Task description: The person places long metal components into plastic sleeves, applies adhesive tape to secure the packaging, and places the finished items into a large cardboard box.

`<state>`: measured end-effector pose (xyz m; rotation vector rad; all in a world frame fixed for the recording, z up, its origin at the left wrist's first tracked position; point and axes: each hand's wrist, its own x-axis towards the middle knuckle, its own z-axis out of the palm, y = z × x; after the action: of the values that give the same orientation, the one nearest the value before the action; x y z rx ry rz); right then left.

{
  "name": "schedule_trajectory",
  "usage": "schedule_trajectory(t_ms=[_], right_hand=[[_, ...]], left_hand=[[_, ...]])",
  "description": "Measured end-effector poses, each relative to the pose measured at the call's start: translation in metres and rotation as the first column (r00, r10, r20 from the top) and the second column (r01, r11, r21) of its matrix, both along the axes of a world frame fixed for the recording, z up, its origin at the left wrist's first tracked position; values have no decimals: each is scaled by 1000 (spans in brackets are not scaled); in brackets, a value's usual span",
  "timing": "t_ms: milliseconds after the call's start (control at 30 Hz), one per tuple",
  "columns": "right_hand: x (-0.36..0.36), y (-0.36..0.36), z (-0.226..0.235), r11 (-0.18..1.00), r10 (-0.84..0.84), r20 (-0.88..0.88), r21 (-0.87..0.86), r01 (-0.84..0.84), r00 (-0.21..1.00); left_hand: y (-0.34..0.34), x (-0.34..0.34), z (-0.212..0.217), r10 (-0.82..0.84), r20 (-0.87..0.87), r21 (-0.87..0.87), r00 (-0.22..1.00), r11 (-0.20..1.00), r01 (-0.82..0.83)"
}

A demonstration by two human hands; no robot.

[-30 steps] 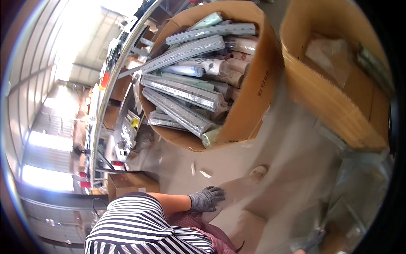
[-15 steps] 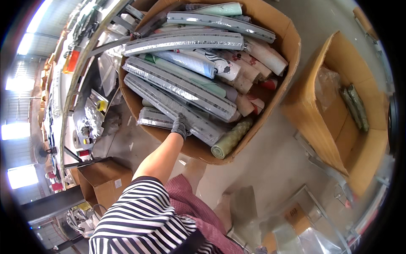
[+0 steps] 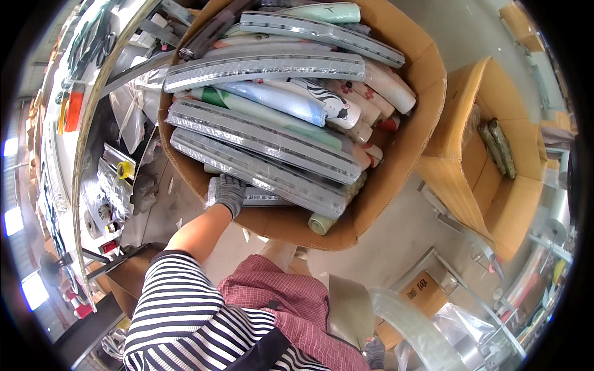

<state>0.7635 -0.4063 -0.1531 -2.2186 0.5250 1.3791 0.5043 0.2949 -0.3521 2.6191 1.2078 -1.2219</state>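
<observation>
My left hand (image 3: 231, 195), in a grey knit glove, reaches into a large cardboard box (image 3: 396, 179). Its fingers lie stretched over a short plastic-wrapped grey roll (image 3: 263, 198) near the box's front wall. Just beyond the fingertips lies a long wrapped grey roll (image 3: 260, 170), with another wrapped grey roll (image 3: 266, 139) behind it. A pale green roll (image 3: 321, 224) pokes out underneath at the front. At the lower edge, my gloved right hand (image 3: 374, 353) is only partly visible, beside a curved translucent sheet (image 3: 414, 324); its fingers cannot be made out.
To the right, a smaller open cardboard box (image 3: 445, 173) holds green rolls (image 3: 498, 148). Patterned rolls (image 3: 331, 102) fill the big box's back half. At left stands a cluttered rack with a curved rail (image 3: 83, 142). A flat carton (image 3: 421, 297) lies lower right, near a metal frame.
My left hand has moved left, from the long front roll to the short one. The front long roll now covers more of the green roll. More of the curved translucent sheet shows at the right.
</observation>
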Motion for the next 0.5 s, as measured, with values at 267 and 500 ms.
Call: schedule_trajectory(t_ms=[267,500], right_hand=[[-98,-14,-26,913,407,182,-112,-393,895],[-169,-1,14,972,178,400,71,-224,899]], left_hand=[[8,76,119,-319,-168,-487,933,850,204],[-6,90,250,-43,-83,-854,996,518,-49]])
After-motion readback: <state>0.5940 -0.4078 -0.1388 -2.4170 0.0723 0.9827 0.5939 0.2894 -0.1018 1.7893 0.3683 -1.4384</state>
